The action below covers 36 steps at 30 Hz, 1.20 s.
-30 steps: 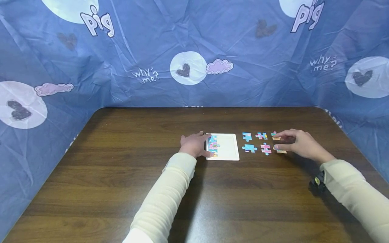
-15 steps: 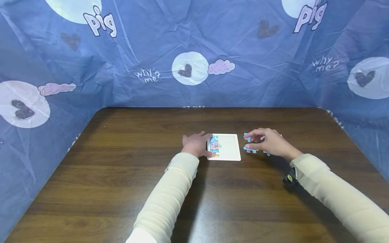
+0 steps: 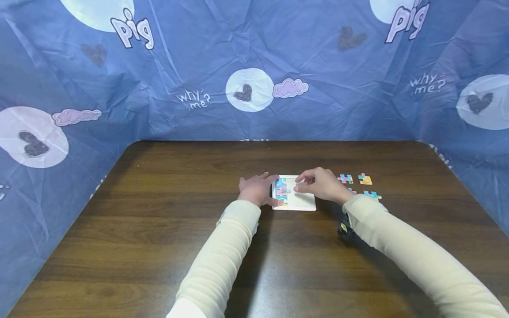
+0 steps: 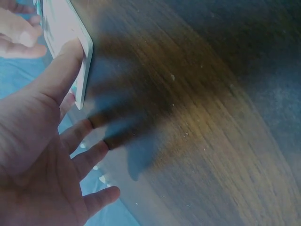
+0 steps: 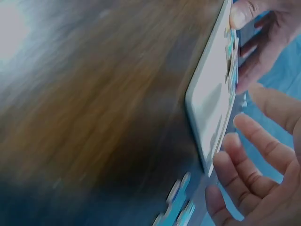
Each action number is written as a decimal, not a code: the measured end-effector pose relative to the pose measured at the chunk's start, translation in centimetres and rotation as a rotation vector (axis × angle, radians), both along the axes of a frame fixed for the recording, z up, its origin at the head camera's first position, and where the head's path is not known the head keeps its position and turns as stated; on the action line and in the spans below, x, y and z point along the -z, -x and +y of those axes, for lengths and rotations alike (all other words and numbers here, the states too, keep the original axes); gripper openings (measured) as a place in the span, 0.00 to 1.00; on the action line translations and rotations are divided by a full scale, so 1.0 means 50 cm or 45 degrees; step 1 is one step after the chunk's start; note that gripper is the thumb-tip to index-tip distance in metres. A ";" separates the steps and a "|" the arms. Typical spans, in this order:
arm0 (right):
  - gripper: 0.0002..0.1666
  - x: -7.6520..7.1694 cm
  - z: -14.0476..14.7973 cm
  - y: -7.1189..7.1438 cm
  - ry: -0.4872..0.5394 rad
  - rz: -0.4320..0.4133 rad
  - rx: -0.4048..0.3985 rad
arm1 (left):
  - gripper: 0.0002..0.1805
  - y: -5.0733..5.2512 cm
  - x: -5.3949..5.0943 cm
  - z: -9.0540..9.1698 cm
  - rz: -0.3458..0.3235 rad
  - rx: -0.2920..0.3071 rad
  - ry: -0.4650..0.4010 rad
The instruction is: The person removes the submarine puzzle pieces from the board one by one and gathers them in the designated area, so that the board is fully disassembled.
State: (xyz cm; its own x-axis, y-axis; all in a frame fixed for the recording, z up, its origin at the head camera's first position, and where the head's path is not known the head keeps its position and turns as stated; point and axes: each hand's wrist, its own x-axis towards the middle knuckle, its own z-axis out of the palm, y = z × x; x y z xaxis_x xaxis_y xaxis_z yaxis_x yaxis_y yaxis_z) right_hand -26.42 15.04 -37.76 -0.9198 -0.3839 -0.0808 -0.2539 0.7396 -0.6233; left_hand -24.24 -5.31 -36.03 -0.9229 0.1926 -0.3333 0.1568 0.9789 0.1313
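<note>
A white puzzle tray [image 3: 304, 204] lies on the table, with a column of joined jigsaw pieces [image 3: 281, 191] along its left side. My left hand [image 3: 256, 190] rests at that side, thumb on the tray's rim and fingers spread; the left wrist view shows the thumb [image 4: 70, 59] pressing the rim and other fingers off it. My right hand [image 3: 324, 184] hovers over the tray's right half. In the right wrist view its thumb and fingers [image 5: 256, 136] are bent and apart, and no piece shows between them. It hides part of the tray and some loose pieces.
Several loose jigsaw pieces lie right of the tray, among them a yellow one [image 3: 364, 179], a blue-pink one [image 3: 345, 178] and a blue one [image 3: 372, 194]. The brown wooden table [image 3: 159, 221] ends at a blue printed cloth [image 3: 338, 115] behind and at both sides.
My right hand has moved left from the far-right loose pieces, across the others, to over the tray. The yellow piece it was near still lies there. My left hand stays at the tray.
</note>
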 end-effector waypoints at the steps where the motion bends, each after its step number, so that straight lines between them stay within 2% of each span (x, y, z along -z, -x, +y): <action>1: 0.19 -0.001 -0.006 0.002 -0.010 0.003 -0.002 | 0.46 0.000 0.000 0.000 0.001 0.002 0.001; 9: 0.19 0.005 -0.051 0.006 -0.089 0.033 -0.002 | 0.46 -0.002 -0.001 -0.002 -0.001 0.028 0.023; 16: 0.16 0.005 -0.075 0.010 -0.190 0.149 -0.021 | 0.47 -0.005 -0.004 -0.005 0.008 0.033 0.018; 19: 0.14 0.005 -0.080 0.012 -0.206 0.166 -0.023 | 0.47 -0.005 -0.002 -0.006 0.017 0.032 0.001; 31: 0.13 0.005 -0.092 0.036 -0.276 0.040 -0.023 | 0.47 0.000 0.004 -0.008 0.005 0.019 -0.016; 36: 0.14 0.001 -0.093 0.039 -0.325 0.008 -0.030 | 0.48 0.000 0.005 -0.007 0.028 0.026 -0.027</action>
State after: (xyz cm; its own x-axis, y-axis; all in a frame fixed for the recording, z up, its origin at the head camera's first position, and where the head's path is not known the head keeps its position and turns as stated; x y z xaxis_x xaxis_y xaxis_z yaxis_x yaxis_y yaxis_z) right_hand -28.40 10.40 -37.79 -0.9118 -0.3728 -0.1721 -0.2760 0.8667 -0.4155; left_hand -24.26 -5.65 -36.27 -0.9257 0.2180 -0.3090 0.1795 0.9725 0.1482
